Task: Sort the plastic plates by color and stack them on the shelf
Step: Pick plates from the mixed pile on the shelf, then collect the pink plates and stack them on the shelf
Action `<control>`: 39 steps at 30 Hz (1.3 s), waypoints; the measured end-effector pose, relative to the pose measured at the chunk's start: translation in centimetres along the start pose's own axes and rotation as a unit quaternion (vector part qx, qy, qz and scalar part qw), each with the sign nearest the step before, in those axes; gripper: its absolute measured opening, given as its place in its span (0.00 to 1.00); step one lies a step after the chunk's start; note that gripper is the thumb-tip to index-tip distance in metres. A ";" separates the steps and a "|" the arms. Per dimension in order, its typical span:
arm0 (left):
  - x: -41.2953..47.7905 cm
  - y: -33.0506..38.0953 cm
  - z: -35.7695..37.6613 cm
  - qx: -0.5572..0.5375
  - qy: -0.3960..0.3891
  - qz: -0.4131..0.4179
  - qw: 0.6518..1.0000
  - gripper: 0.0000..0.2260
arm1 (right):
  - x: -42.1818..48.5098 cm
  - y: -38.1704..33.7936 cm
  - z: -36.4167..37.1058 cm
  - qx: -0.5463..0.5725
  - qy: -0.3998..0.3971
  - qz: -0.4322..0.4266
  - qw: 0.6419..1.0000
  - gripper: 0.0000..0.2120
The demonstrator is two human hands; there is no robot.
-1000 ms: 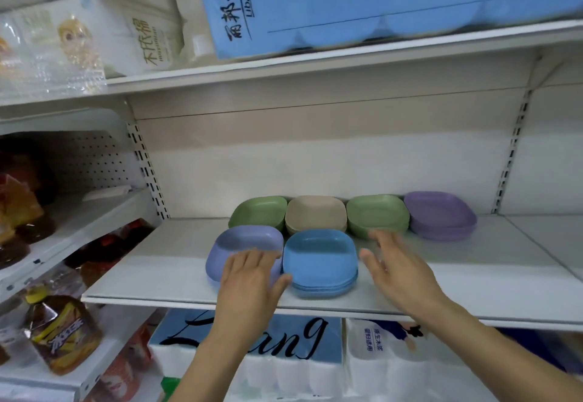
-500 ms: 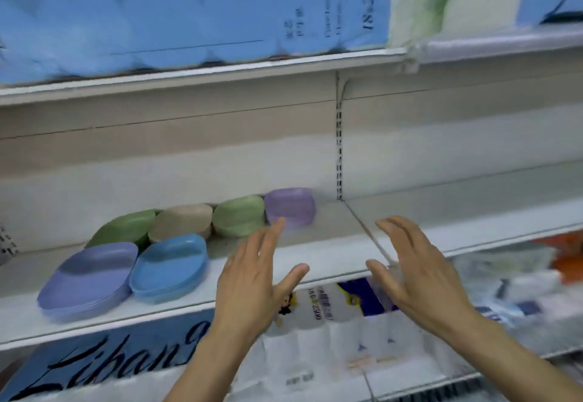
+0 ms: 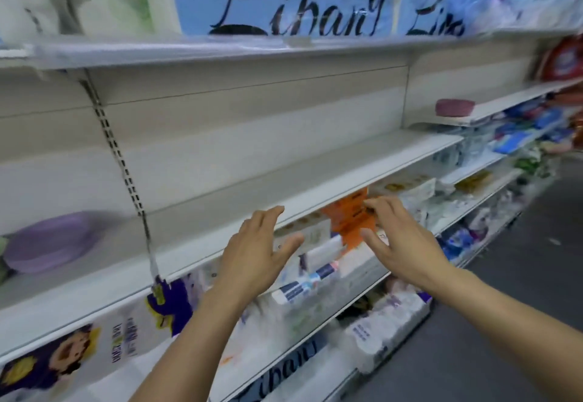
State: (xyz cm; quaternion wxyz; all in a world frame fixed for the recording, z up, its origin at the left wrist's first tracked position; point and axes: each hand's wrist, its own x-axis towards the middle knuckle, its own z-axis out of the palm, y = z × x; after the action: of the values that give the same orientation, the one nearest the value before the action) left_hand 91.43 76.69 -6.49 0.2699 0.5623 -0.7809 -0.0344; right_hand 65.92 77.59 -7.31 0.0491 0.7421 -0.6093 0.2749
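Two hands empty, fingers spread, held in front of the shelf (image 3: 220,193): left hand (image 3: 255,253), right hand (image 3: 400,244). Purple plates (image 3: 50,240) sit far left on shelf; pink stack (image 3: 454,107) far right, blurred.

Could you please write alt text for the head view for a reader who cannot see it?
The left hand and right hand hover open, holding nothing, before a white metal shop shelf. Purple plastic plates sit at its far left, and a pinkish-purple plate rests on a farther shelf to the right.
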 end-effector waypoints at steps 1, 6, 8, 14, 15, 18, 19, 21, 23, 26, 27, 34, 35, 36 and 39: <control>1.4 1.4 1.1 -0.008 -0.004 0.009 1.000 0.28 | 0.4 1.5 -0.5 -0.003 -0.008 0.013 1.000 0.23; 8.4 7.1 6.5 -0.052 -0.035 0.051 0.997 0.27 | 2.5 9.4 -2.0 0.027 -0.011 0.062 0.998 0.20; 11.2 9.1 8.8 -0.056 -0.050 0.071 0.995 0.27 | 3.4 12.7 -2.0 0.038 -0.009 0.085 0.996 0.20; 22.0 14.6 15.5 -0.140 -0.065 0.080 0.985 0.25 | 8.6 23.2 -1.6 0.071 -0.002 0.143 0.987 0.22; 24.0 15.3 16.5 -0.168 -0.067 0.069 0.981 0.24 | 9.9 25.2 -1.7 0.074 -0.001 0.149 0.986 0.22; 30.4 17.8 19.9 -0.239 -0.086 0.041 0.966 0.23 | 14.3 31.4 -2.3 0.084 -0.002 0.175 0.981 0.22; 32.5 18.6 21.0 -0.255 -0.095 0.037 0.962 0.23 | 15.8 33.2 -2.6 0.088 -0.001 0.181 0.979 0.22; 36.6 20.2 23.1 -0.279 -0.111 0.032 0.953 0.23 | 18.5 36.8 -3.2 0.102 0.011 0.193 0.976 0.21; 40.3 21.9 25.0 -0.304 -0.127 0.019 0.944 0.22 | 20.9 40.3 -3.8 0.116 0.023 0.210 0.970 0.19; 44.7 24.0 27.9 -0.331 -0.148 0.007 0.932 0.20 | 23.9 45.5 -4.2 0.125 0.020 0.229 0.965 0.16; 46.0 24.6 28.9 -0.335 -0.151 0.006 0.930 0.19 | 24.9 47.3 -4.3 0.126 0.019 0.229 0.965 0.15; 56.2 30.0 35.9 -0.354 -0.128 -0.030 0.926 0.17 | 33.8 60.0 -5.2 0.163 0.013 0.230 0.959 0.10; 57.8 30.8 36.8 -0.353 -0.121 -0.038 0.927 0.17 | 35.4 61.9 -5.3 0.167 0.012 0.228 0.959 0.10; 59.4 31.7 37.7 -0.353 -0.112 -0.048 0.927 0.17 | 37.2 63.8 -5.4 0.168 0.010 0.223 0.960 0.10; 63.7 34.1 40.2 -0.356 -0.091 -0.091 0.925 0.18 | 42.6 69.4 -5.4 0.189 -0.008 0.231 0.954 0.14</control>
State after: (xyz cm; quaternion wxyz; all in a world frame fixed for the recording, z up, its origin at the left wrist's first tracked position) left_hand 29.46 22.00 -4.13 0.3761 0.4925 -0.6834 -0.3860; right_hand 3.99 24.85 -1.01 -0.1617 0.5789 -0.7015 0.3829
